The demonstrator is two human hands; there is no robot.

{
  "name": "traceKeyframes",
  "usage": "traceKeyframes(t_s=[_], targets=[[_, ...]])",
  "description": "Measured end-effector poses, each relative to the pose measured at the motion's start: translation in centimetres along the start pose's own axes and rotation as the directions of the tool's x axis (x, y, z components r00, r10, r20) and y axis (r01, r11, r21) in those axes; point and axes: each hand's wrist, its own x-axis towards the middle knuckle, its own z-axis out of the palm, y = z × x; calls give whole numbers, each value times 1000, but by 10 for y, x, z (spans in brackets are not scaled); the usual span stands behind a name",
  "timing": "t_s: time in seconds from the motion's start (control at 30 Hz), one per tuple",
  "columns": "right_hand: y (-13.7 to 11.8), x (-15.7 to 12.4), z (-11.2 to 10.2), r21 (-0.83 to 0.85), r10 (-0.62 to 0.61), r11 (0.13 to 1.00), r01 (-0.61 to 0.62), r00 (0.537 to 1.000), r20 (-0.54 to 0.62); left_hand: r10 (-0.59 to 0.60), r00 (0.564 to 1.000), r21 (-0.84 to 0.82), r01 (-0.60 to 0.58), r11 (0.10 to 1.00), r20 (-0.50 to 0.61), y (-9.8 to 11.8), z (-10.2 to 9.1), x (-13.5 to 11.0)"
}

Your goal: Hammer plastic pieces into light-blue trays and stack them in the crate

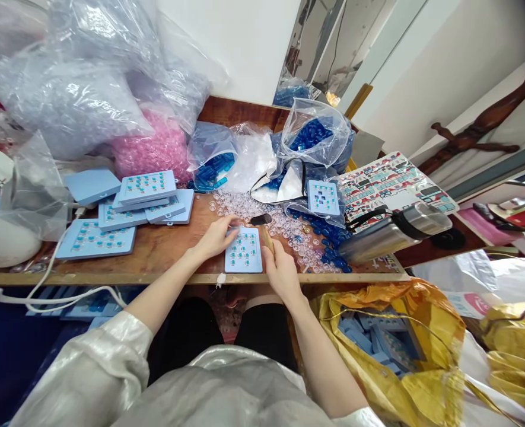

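Shiny pale sleeves (88,373) sit nearest the camera, and from them two bare forearms reach over dark trousers (186,332) to the front of a wooden tabletop (155,252). Between the hands, a pale blue board (243,261) set with rows of small teal pieces lies flat near the tabletop's front edge. The left hand (215,237) is at the board's upper left corner, its fingers (230,228) curved and touching there; whether they pinch anything, I cannot tell. The right hand (282,273) is clenched around the wooden handle of a small hammer (266,240), and the hammer's dark head sits just beyond the board's upper right corner.

Ahead of the fingers, clear plastic rings (233,204) lie scattered across the wood, with loose blue pieces (333,256) among them on the right. Left of the fingers, more blue boards (146,201) lie stacked and overlapping. Farther ahead are a bag of blue pieces (311,139) and a bag of pink pieces (153,151). Right of the fingers, a steel flask (395,234) lies on its side beside a patterned box (393,190). Below the right hand, off the tabletop, a yellow sack (426,332) holds more boards.
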Motion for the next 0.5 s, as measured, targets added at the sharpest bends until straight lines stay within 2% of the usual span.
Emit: traceKeyframes(t_s=[0.1,0.2,0.27,0.4,0.5], targets=[[15,-4,11,93,22,996,-20,1000,-20,-36,991,155,56,986,-132,-22,-6,10],[26,-6,20,167,45,985,-42,999,-17,-34,996,274,54,960,-77,-43,-10,18],[29,-7,23,225,56,973,-48,998,-29,-29,998,265,41,963,-49,-49,-9,17],[33,-6,24,327,81,943,-65,996,-35,-14,998,202,27,979,-68,-49,-6,7],[34,-6,24,390,102,917,-78,994,-41,-21,998,233,35,972,-60,-51,-6,0]])
